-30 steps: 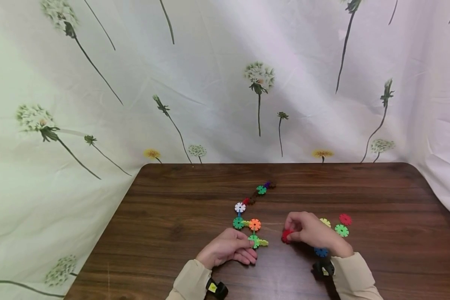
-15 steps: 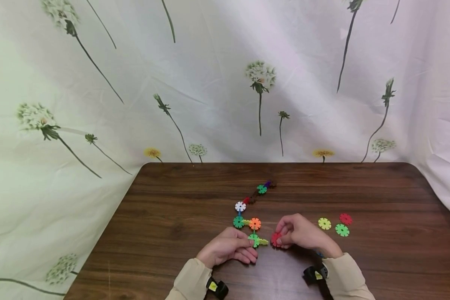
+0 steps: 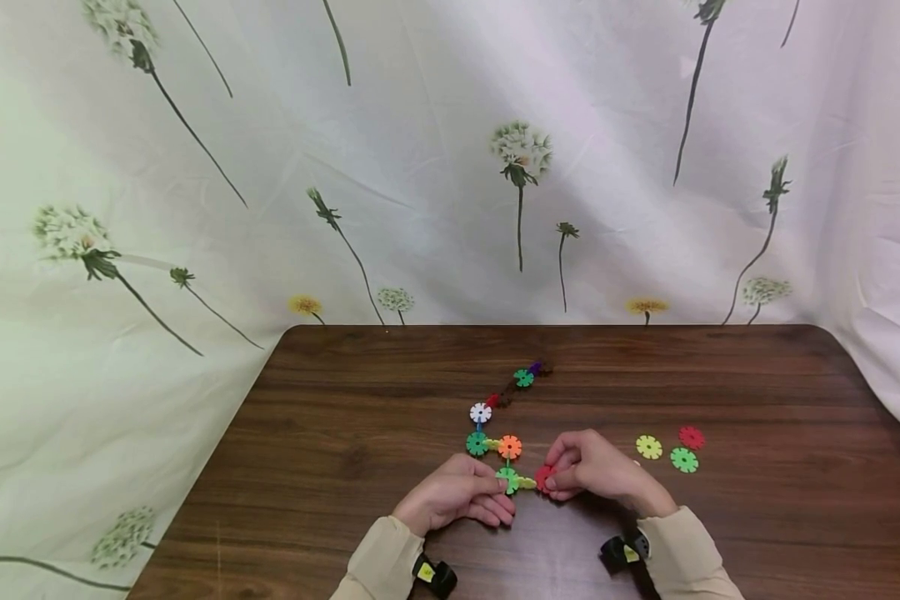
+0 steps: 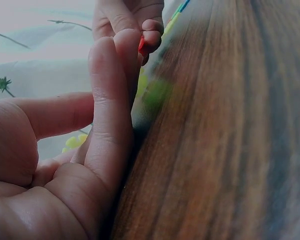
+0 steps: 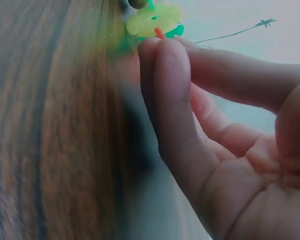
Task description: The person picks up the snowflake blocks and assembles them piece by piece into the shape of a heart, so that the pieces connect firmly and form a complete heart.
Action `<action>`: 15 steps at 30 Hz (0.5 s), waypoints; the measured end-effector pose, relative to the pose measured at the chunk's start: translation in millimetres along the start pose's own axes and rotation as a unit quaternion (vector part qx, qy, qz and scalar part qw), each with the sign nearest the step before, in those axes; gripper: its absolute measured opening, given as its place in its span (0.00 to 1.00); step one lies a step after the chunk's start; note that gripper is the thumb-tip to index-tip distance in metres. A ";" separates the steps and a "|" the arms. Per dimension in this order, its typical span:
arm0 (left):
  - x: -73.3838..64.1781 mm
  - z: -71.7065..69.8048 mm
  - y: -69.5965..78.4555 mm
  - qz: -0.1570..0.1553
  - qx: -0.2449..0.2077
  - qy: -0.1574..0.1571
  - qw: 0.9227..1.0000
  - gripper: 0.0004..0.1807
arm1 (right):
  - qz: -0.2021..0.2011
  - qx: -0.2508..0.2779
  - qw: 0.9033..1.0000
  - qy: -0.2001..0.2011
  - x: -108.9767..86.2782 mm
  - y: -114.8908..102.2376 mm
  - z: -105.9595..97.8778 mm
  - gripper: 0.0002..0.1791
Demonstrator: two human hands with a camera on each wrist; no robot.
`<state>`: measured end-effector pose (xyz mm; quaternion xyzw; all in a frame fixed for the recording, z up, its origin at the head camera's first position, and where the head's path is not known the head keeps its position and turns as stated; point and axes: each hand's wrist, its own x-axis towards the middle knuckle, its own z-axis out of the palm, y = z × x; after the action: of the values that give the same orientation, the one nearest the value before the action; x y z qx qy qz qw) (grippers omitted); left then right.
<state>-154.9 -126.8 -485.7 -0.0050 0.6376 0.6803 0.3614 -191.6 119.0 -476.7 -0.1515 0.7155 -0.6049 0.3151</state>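
A chain of notched plastic discs crosses the middle of the table. At its near end, my left hand pinches the light green disc between thumb and fingers. A yellow disc sticks out edgewise from that green one, toward the right. Between thumb and fingertips, my right hand holds a red disc against the yellow disc's free end. In the right wrist view the red disc's edge meets the yellow disc; how deep their slots engage cannot be told. Fingers hide much of the red disc.
Farther along the chain are an orange disc, a dark green disc and a white disc. To the right lie a loose yellow disc, green disc and red disc. A printed curtain hangs behind the table.
My right hand has moved left with the red disc, from a gap beside the chain to contact with the yellow disc. The left hand has stayed in place.
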 end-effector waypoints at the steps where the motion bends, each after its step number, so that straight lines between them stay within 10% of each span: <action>1: -0.1 0.1 0.1 0.000 0.000 0.000 1.000 0.07 | 0.001 0.006 1.000 0.001 0.2 0.1 0.3 0.12; 15: -0.6 0.9 -0.1 0.000 0.000 0.007 1.000 0.08 | 0.031 0.027 0.999 -0.014 -3.7 -6.7 6.7 0.10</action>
<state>-154.0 -126.3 -485.3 -0.0102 0.6401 0.6802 0.3569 -185.7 114.6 -469.7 -0.1290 0.6985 -0.6117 0.3482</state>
